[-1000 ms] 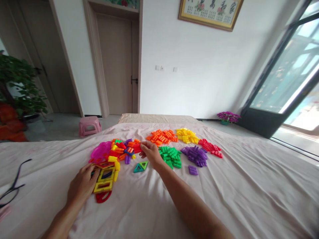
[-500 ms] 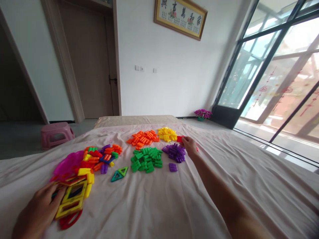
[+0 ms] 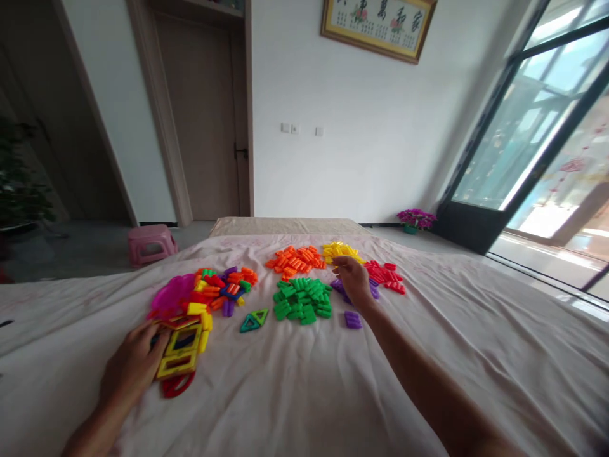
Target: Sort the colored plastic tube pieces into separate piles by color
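My left hand (image 3: 136, 355) is closed around the edge of several magnetic tiles (image 3: 178, 358), mostly yellow frames, with a red rounded piece (image 3: 178, 384) beneath them. My right hand (image 3: 354, 279) hovers at the purple blocks (image 3: 374, 292), its fingers curled together near the yellow blocks (image 3: 340, 250); whatever they pinch, if anything, is too small to make out. Beside it on the right lie red blocks (image 3: 384, 273). Green blocks (image 3: 304, 299) and orange blocks (image 3: 295, 260) form heaps to its left. One purple piece (image 3: 353, 320) lies apart, nearer to me.
A mixed heap of colourful blocks (image 3: 221, 289) lies beside a magenta plate (image 3: 172, 296). Two triangular magnetic tiles (image 3: 254, 320) rest on the wrinkled cloth (image 3: 304, 393). Beyond the covered surface stand a pink stool (image 3: 151, 244) and a pot of purple flowers (image 3: 416, 219).
My right hand has moved left from the red blocks toward the yellow and purple ones, uncovering the red heap. The view has turned left. My left hand still grips the tiles.
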Motion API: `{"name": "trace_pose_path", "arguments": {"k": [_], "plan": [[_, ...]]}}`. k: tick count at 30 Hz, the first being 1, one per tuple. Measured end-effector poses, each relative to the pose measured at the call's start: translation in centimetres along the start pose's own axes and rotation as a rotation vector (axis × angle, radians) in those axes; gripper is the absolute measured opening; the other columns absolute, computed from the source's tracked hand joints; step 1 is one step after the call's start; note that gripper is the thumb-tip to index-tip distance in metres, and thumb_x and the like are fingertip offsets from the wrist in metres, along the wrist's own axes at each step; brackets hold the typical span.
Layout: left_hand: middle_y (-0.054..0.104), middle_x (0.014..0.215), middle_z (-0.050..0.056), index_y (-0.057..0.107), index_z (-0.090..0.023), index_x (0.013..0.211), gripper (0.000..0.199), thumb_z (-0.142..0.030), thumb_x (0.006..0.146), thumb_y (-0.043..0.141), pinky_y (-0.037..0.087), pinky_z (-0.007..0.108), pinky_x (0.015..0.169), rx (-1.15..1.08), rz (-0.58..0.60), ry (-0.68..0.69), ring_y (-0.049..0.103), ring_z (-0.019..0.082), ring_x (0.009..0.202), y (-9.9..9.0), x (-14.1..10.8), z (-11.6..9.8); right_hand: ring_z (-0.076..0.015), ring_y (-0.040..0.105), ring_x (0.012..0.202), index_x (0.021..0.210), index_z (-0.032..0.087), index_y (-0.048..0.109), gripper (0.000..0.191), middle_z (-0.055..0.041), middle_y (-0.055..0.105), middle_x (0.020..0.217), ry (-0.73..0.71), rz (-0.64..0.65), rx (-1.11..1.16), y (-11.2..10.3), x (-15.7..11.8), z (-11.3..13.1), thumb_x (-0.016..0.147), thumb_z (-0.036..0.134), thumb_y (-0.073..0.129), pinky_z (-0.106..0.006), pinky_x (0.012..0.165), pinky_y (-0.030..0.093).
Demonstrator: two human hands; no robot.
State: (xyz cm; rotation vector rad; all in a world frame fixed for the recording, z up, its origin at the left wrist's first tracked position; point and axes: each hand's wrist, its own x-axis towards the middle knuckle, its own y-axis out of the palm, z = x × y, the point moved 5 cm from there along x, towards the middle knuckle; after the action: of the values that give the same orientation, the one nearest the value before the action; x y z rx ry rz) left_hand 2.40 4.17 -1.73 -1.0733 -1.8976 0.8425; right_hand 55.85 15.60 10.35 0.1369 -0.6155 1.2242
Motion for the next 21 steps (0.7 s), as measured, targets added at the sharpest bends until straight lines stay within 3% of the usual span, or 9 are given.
{"name": "trace_pose_path", "arguments": {"k": [5,7,9,15,18,21], "plan": [[0.063,0.135,0.015,0.066,-0.017,0.118,0.050,-0.048,0.097,0.032,0.047,0.038,0.103,0.070,-0.006,-0.038,0.060,0.026,0.123,-1.1,-0.6,-2.0,-0.0172,0.069,0.088,0.099,0.021,0.075,0.029,-0.0045,0.074,0.097,-0.286,0.614,-0.128,12.9,-7.9,5.8,0.080,0.010,0.055,-0.031,0.084,0.054],[0.063,0.135,0.015,0.067,-0.017,0.118,0.051,-0.047,0.097,0.032,0.047,0.037,0.103,0.084,-0.011,-0.036,0.060,0.026,0.124,-1.2,-0.7,-2.2,-0.0169,0.069,0.093,0.106,0.021,0.074,0.031,-0.0050,0.074,0.103,-0.348,0.757,-0.136,16.4,-11.0,7.5,0.084,0.008,0.057,-0.029,0.087,0.053],[0.063,0.136,0.015,0.067,-0.016,0.120,0.051,-0.047,0.097,0.032,0.047,0.037,0.104,0.089,-0.020,-0.032,0.060,0.026,0.125,-1.2,-0.7,-2.2,-0.0196,0.068,0.103,0.112,0.020,0.072,0.028,-0.0071,0.073,0.111,-0.392,0.819,-0.178,19.0,-13.1,8.6,0.087,0.011,0.063,-0.031,0.094,0.052],[0.063,0.136,0.014,0.067,-0.017,0.121,0.049,-0.045,0.098,0.034,0.046,0.036,0.104,0.095,-0.048,-0.009,0.060,0.025,0.124,-1.1,-0.7,-2.1,-0.0276,0.060,0.118,0.135,0.022,0.059,0.063,-0.0109,0.065,0.129,-0.525,0.889,-0.366,24.5,-15.9,10.1,0.079,0.040,0.082,-0.040,0.101,0.049],[0.063,0.135,0.013,0.067,-0.017,0.121,0.049,-0.045,0.098,0.034,0.046,0.034,0.104,0.088,-0.057,-0.003,0.060,0.024,0.124,-1.1,-0.7,-2.2,-0.0264,0.061,0.115,0.136,0.023,0.057,0.063,-0.0092,0.065,0.128,-0.553,0.878,-0.410,25.5,-16.5,10.0,0.081,0.045,0.078,-0.039,0.100,0.049],[0.064,0.135,0.013,0.067,-0.018,0.120,0.047,-0.044,0.098,0.036,0.047,0.034,0.103,0.085,-0.057,-0.008,0.060,0.023,0.123,-1.2,-0.8,-2.3,-0.0234,0.061,0.111,0.135,0.025,0.056,0.045,-0.0075,0.066,0.125,-0.587,0.856,-0.440,25.4,-16.8,9.9,0.093,0.037,0.065,-0.036,0.097,0.048]]}}
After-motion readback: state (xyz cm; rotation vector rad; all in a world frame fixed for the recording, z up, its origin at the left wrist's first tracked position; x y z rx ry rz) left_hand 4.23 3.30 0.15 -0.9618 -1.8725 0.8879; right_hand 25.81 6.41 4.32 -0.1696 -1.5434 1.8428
